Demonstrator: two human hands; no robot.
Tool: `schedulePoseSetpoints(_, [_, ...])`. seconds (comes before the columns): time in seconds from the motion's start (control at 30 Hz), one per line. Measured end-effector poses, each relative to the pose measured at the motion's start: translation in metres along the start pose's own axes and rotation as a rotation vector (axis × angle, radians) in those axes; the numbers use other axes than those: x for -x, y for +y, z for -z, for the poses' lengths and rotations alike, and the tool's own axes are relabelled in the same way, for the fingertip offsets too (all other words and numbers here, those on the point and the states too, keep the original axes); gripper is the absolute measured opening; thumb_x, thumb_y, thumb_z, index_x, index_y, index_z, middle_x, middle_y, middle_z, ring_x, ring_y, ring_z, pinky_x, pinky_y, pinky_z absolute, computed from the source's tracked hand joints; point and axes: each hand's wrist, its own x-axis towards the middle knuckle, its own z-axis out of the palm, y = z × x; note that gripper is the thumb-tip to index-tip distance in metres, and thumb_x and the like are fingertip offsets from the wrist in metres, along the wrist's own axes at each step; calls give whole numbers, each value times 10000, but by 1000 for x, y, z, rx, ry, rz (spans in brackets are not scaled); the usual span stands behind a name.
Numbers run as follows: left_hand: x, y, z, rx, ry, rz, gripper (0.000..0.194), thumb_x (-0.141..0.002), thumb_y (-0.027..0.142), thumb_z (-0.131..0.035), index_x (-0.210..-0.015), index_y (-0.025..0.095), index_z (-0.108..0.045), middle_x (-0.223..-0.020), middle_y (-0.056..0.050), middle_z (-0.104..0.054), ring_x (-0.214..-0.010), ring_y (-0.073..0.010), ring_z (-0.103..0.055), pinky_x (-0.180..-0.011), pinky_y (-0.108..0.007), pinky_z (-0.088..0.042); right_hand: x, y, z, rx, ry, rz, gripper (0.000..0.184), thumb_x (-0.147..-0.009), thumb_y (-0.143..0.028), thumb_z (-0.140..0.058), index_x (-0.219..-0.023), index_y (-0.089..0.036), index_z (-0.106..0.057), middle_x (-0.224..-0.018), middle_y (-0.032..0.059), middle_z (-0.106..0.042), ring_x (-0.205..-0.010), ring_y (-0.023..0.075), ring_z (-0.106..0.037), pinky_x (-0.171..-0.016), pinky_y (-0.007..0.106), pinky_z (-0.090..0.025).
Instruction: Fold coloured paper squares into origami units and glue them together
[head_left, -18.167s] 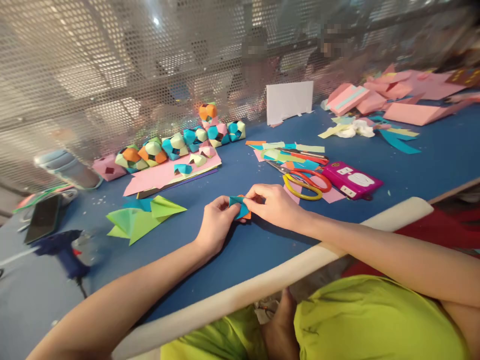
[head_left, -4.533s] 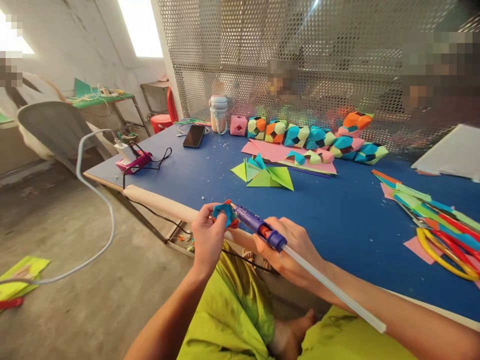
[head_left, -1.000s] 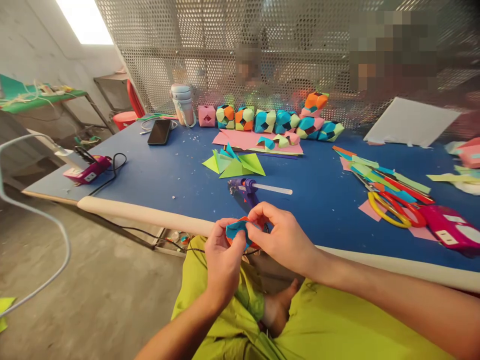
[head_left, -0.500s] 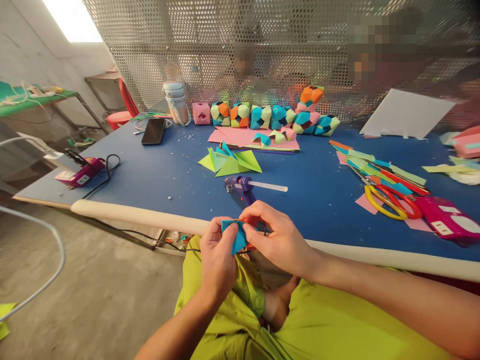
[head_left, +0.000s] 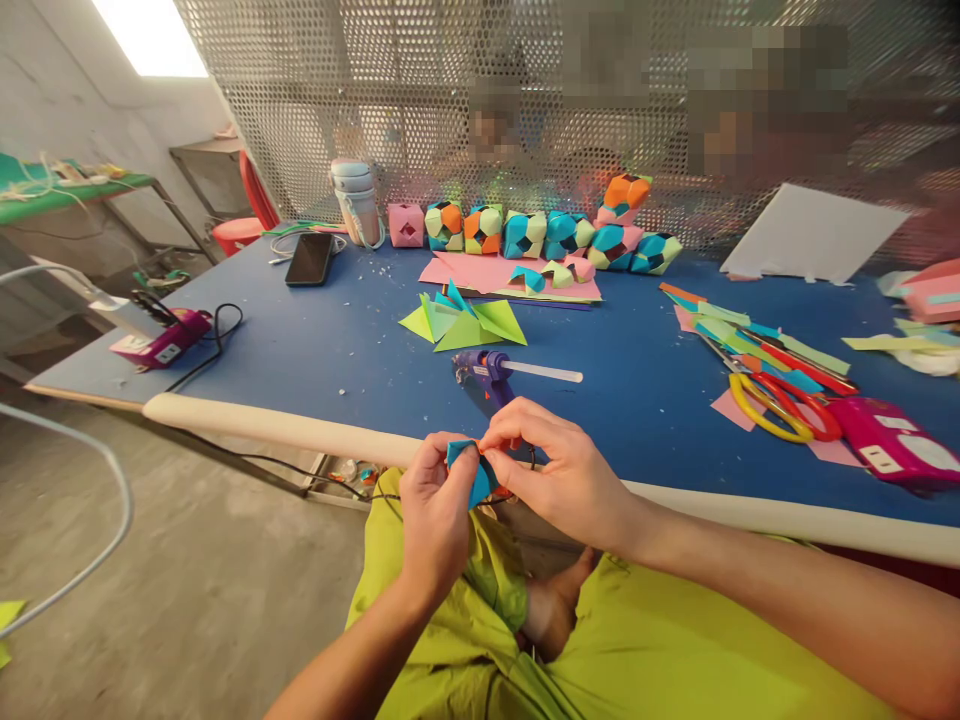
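Above my lap, at the table's front edge, my left hand (head_left: 437, 505) pinches a small folded piece of blue paper (head_left: 480, 484) between thumb and fingers. My right hand (head_left: 559, 470) is closed at the paper's right side, thumb and index finger pressed together at its upper edge. A bit of orange shows by those fingertips; whether it belongs to the same folded piece I cannot tell. Just beyond my hands lies a purple glue gun (head_left: 484, 370) with a white glue stick (head_left: 544, 372) out of its back. Farther off are loose green and blue folded papers (head_left: 480, 325).
Folded paper balls (head_left: 525, 235) line the back beside a bottle (head_left: 358, 205) and a phone (head_left: 310, 259). Scissors (head_left: 772, 405), paper strips (head_left: 795, 347) and a pink power strip (head_left: 896, 440) lie right. Another power strip (head_left: 161, 340) sits left. People show blurred behind the perforated metal screen (head_left: 420, 90).
My right fingertips have shifted slightly along the upper edge of the blue paper, and less orange shows there. Both hands keep their hold; the view has shifted a little.
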Motion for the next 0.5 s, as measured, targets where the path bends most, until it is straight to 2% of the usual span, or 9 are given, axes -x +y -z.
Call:
schedulePoseSetpoints(0.17, [0, 0, 1, -30, -19, -51, 110, -780, 258, -638, -719, 166, -630, -681, 17, -583, -638, -100, -512, -573, -189, -455, 0, -2, -1, 35, 22, -143, 102, -788, -95, -549, -816, -193, -550, -752, -21, -582, -688, 91, -550, -632, 192, -473])
schedulePoseSetpoints(0.5, [-2, -8, 3, -75, -23, -74, 54, -779, 216, -614, -784, 179, -653, -753, 3, -623, -695, -109, -549, -640, -200, -464, 2, 3, -5, 107, 78, -80, 101, -781, -111, -531, -827, -200, -519, -746, -15, -616, -671, 93, -583, -631, 189, -489])
